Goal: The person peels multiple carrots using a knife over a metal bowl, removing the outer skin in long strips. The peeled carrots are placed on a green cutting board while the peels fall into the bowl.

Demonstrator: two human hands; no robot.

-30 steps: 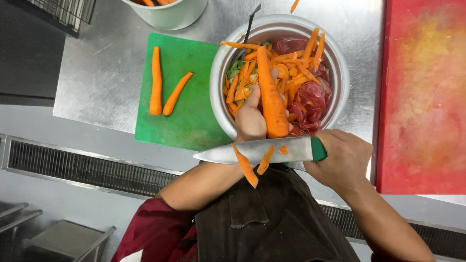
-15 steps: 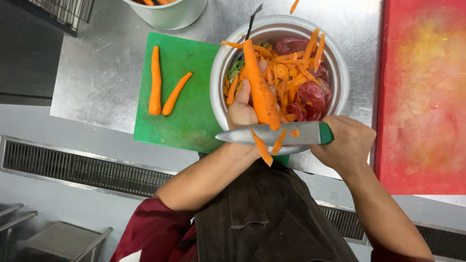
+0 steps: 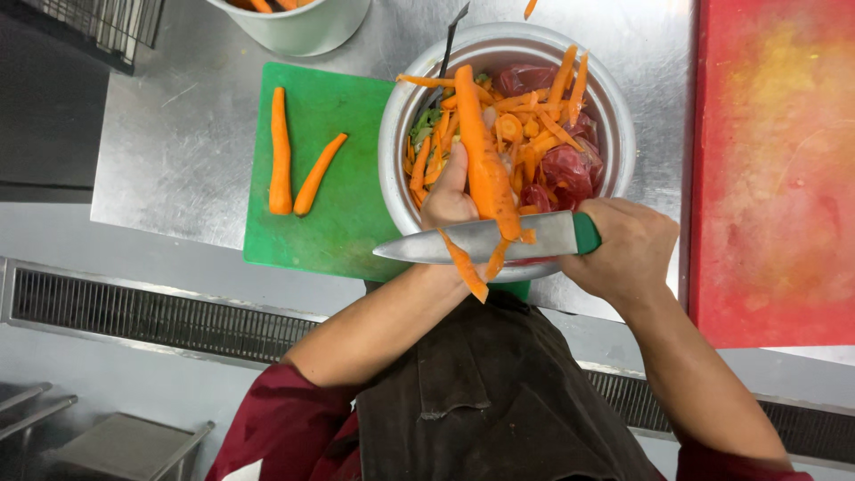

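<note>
My left hand [image 3: 450,198] grips a long carrot [image 3: 479,151] held over a metal bowl [image 3: 614,111]. My right hand [image 3: 628,251] holds a knife with a green handle [image 3: 481,240], its blade lying across the carrot's near end. Strips of peel hang from the blade. The bowl holds orange peelings, some green scraps and dark red pieces. Two peeled carrots [image 3: 280,150] lie on a green cutting board [image 3: 343,223] to the left of the bowl.
A red cutting board [image 3: 775,169] covers the steel counter [image 3: 178,134] at the right. A second pale container [image 3: 298,22] with carrots stands at the top edge. A floor drain grate [image 3: 151,312] runs below the counter. A dark apron covers my front.
The knife has moved along the carrot away from my body, from near my apron to the bowl's near rim. Peel strips still hang from the blade.
</note>
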